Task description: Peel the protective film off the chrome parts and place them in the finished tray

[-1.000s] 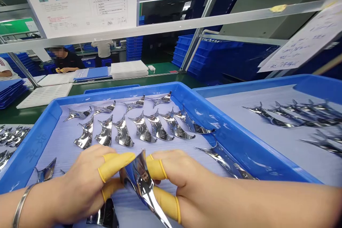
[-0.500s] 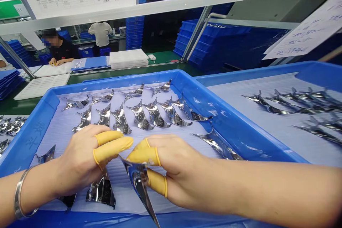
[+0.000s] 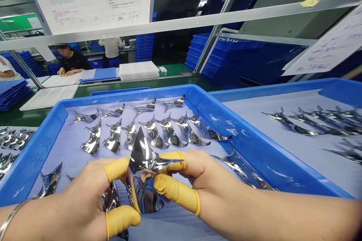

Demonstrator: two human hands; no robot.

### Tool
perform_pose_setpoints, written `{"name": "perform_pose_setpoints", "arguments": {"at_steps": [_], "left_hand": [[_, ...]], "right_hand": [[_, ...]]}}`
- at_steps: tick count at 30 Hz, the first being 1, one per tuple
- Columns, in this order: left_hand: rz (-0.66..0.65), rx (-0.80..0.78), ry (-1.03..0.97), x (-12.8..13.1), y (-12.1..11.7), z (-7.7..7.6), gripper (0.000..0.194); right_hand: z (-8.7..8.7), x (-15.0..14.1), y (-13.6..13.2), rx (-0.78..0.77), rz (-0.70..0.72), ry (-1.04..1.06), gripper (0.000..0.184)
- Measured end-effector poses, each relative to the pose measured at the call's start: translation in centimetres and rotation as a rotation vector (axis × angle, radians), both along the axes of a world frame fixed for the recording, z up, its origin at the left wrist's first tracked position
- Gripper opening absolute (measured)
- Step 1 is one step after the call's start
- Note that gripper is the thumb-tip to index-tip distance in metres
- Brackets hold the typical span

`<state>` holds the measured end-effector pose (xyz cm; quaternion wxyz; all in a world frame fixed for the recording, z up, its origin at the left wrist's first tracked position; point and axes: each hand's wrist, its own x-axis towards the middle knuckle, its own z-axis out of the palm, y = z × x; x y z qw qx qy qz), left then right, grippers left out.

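Observation:
Both hands pinch one shiny chrome fin-shaped part [image 3: 144,175] just above the near end of the middle blue tray [image 3: 240,139]. My left hand [image 3: 93,199] grips its left edge with yellow finger cots. My right hand [image 3: 192,184] grips its right edge, also in yellow cots. The part is turned with its mirrored face toward me. Another chrome part [image 3: 111,197] lies on the tray liner under my left fingers. Several more chrome parts [image 3: 169,131] lie in rows on the liner beyond.
A second blue tray [image 3: 333,90] with several chrome parts stands at the right. More parts [image 3: 11,141] lie at the left. A metal rail [image 3: 198,20] with hanging paper sheets crosses overhead. People work at a green bench [image 3: 68,67] behind.
The part has been lifted and rotated: its point hung down toward me before, and now its broad mirrored face is up between both hands. My fingers have shifted grip round its edges.

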<state>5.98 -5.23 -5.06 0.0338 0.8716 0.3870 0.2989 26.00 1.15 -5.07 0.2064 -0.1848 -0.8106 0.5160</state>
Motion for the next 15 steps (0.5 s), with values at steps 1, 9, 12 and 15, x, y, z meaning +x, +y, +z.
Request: {"name": "perform_pose_setpoints", "arguments": {"at_steps": [1, 9, 12, 15], "left_hand": [[0.006, -0.003, -0.015, 0.1, 0.0, 0.0, 0.03], [-0.119, -0.209, -0.189, 0.3, 0.1, 0.7, 0.07], [0.04, -0.18, -0.034, -0.1, -0.3, 0.6, 0.048], [0.106, -0.215, -0.011, -0.6, -0.7, 0.1, 0.045]], "right_hand": [[0.1, -0.1, 0.0, -0.022, 0.007, 0.009, 0.018], [0.0, -0.1, -0.1, -0.185, -0.049, 0.064, 0.015], [0.2, -0.2, 0.1, -0.444, -0.023, 0.166, 0.009], [0.3, -0.3, 0.5, -0.611, -0.01, 0.228, 0.01]]}}
